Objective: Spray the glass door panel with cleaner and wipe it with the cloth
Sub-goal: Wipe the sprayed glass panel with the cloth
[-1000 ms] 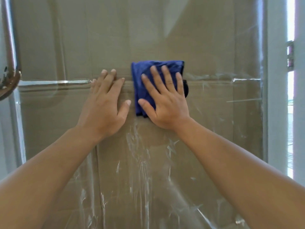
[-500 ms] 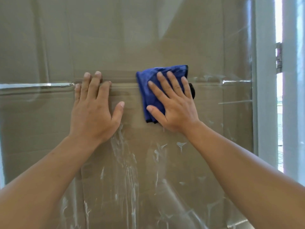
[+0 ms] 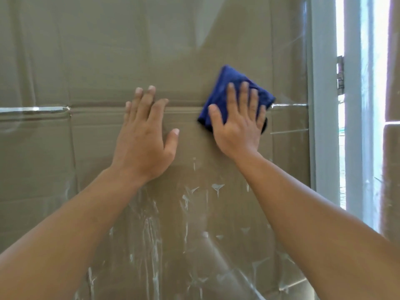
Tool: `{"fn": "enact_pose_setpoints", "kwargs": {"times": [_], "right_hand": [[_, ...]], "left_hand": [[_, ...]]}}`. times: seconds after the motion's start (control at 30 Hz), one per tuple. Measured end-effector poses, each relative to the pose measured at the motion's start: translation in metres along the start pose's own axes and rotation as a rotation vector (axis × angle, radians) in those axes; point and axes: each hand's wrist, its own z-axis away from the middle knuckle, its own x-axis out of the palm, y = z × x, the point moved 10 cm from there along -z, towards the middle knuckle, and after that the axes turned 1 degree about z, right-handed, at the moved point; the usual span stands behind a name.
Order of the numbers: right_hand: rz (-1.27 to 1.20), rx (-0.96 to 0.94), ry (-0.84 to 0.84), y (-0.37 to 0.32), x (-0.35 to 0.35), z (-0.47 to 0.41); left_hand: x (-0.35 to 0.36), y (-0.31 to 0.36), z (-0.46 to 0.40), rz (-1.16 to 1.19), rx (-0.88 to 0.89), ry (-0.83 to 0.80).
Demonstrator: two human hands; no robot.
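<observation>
A folded dark blue microfibre cloth (image 3: 236,92) is pressed flat against the clear glass door panel (image 3: 164,50) by the right hand (image 3: 237,126), whose fingers are straight and spread over the fabric; the cloth's upper corner and right edge are left showing beyond the fingertips. The left hand (image 3: 144,139) is laid flat on the bare glass just beside the right hand, fingers straight and close together, thumb held out toward the cloth, with nothing held. Below both hands, whitish streaks and drips of cleaner (image 3: 151,234) are seen on the glass between the forearms. Brown cardboard (image 3: 43,148) is seen through the panel. To the right of the right hand, the pale grey door frame (image 3: 324,105) is seen, with a metal hinge (image 3: 340,72) beyond it.
</observation>
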Motion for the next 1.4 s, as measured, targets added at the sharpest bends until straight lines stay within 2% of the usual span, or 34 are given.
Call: {"fn": "enact_pose_setpoints", "kwargs": {"times": [0.03,0.07,0.1,0.2,0.23,0.27,0.3,0.43,0.47,0.5,0.63,0.67,0.73,0.83,0.87,0.9,1.03,1.07,1.23,1.4], "right_hand": [[-0.045,0.169,-0.035,0.016,0.003,-0.002],[-0.067,0.249,-0.062,0.021,0.005,-0.001],[-0.057,0.22,-0.078,0.016,0.006,-0.001],[0.045,-0.236,-0.061,-0.023,0.0,0.003],[0.077,-0.343,-0.05,-0.025,0.0,0.003],[0.089,-0.36,-0.033,-0.019,-0.002,-0.001],[0.083,-0.29,-0.019,-0.005,-0.004,-0.008],[-0.086,0.322,-0.069,0.062,-0.001,-0.018],[-0.101,0.359,-0.083,0.061,0.0,-0.017],[-0.082,0.304,-0.09,0.051,0.0,-0.018],[0.031,-0.254,-0.078,-0.008,-0.009,-0.03],[0.047,-0.294,-0.069,-0.008,-0.011,-0.035],[0.035,-0.16,-0.037,0.011,-0.014,-0.047],[-0.111,0.299,-0.064,0.053,-0.01,-0.053],[-0.141,0.362,-0.083,0.053,-0.007,-0.055],[-0.139,0.341,-0.09,0.045,-0.008,-0.06],[-0.025,-0.096,-0.077,-0.002,-0.018,-0.084],[-0.009,-0.141,-0.072,-0.002,-0.019,-0.087],[-0.065,0.098,-0.049,0.038,-0.02,-0.086],[-0.082,0.232,-0.072,0.085,-0.016,-0.063]], "left_hand": [[0.005,0.006,-0.002,0.021,0.026,-0.02],[0.008,0.011,-0.004,0.043,0.045,-0.032],[0.011,0.015,-0.005,0.062,0.058,-0.035],[0.017,0.021,-0.012,0.07,0.071,-0.037],[0.02,0.022,-0.015,0.055,0.073,-0.042],[0.023,0.023,-0.016,0.033,0.078,-0.048],[0.027,0.024,-0.017,0.006,0.088,-0.057],[0.039,0.03,-0.013,-0.054,0.122,-0.087],[0.041,0.032,-0.013,-0.067,0.128,-0.087],[0.042,0.033,-0.014,-0.083,0.133,-0.082],[0.042,0.037,-0.022,-0.142,0.115,-0.04],[0.042,0.039,-0.024,-0.147,0.111,-0.035],[0.044,0.046,-0.026,-0.124,0.121,-0.036],[0.053,0.058,-0.027,-0.077,0.158,-0.082],[0.055,0.059,-0.029,-0.08,0.162,-0.088],[0.055,0.059,-0.031,-0.078,0.152,-0.085],[0.055,0.054,-0.039,-0.067,0.077,-0.052],[0.055,0.055,-0.04,-0.074,0.073,-0.047],[0.058,0.059,-0.04,-0.119,0.062,-0.048],[0.066,0.072,-0.037,-0.072,0.09,-0.116]]}}
